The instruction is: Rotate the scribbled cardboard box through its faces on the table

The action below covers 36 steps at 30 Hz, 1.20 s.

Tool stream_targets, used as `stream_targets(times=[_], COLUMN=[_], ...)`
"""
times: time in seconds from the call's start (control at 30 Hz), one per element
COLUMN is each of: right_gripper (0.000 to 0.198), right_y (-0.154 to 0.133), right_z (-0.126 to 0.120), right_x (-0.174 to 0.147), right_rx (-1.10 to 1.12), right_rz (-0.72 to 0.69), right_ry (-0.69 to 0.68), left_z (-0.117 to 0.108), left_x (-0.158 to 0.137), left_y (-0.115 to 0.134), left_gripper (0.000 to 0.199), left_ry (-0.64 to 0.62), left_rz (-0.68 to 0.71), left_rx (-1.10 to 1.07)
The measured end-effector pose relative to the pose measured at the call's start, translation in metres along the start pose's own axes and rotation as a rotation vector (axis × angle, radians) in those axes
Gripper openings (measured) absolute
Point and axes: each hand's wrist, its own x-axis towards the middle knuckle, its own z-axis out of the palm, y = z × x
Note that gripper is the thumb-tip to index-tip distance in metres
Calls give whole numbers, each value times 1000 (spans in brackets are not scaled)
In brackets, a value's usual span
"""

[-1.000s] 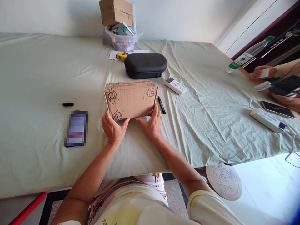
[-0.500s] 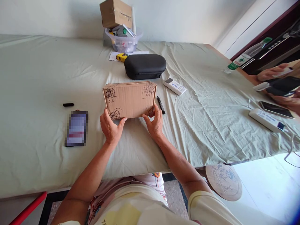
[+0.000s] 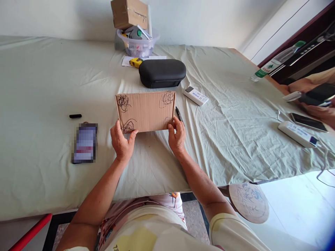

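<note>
A flat brown cardboard box [image 3: 145, 111] is held between my two hands, its broad face tilted up toward me. Black scribbles mark that face at all of its corners. My left hand [image 3: 123, 143] grips the lower left corner, thumb along the bottom edge. At the lower right corner my right hand [image 3: 177, 136] has its thumb on the face, partly over the scribble there; its other fingers go round the side. A black marker pen [image 3: 179, 115] lies on the cloth just beyond my right hand. Its black cap [image 3: 75, 116] rests far to the left, above a phone [image 3: 84, 143].
Behind the box sit a black zip case [image 3: 162, 73], a yellow tape measure [image 3: 135, 62] and a plastic basket [image 3: 140, 45] with a carton on top. A white power bank [image 3: 195, 96] lies to the right. Another person's hands [image 3: 314, 87] hold a dark device at the right edge.
The box has tipped so its top edge shows less and its face more. My right thumb has moved from the bottom edge up onto the face, and that hand has shifted slightly right.
</note>
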Motion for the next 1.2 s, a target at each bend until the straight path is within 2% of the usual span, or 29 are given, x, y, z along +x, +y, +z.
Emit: stream_targets(times=[0.33, 0.5, 0.6, 0.93, 1.1, 1.2], right_gripper=[42, 41, 50, 95, 99, 97], right_y=[2, 0, -3, -19, -22, -23], right_z=[-1, -2, -2, -12, -14, -14], right_x=[-1, -3, -4, -6, -6, -6], right_rx=[36, 171, 287, 521, 548, 555], right_rz=[8, 34, 49, 184, 193, 180], right_ry=[16, 0, -21, -241, -284, -289], left_z=[0, -1, -2, -1, -2, -1], left_x=[1, 4, 6, 7, 6, 5], left_y=[-2, -5, -9, -14, -11, -9], left_gripper=[91, 82, 76, 70, 82, 86], left_ry=[9, 9, 26, 4, -68, -87], left_rz=[25, 25, 41, 57, -10, -1], left_rx=[-32, -22, -6, 7, -51, -117])
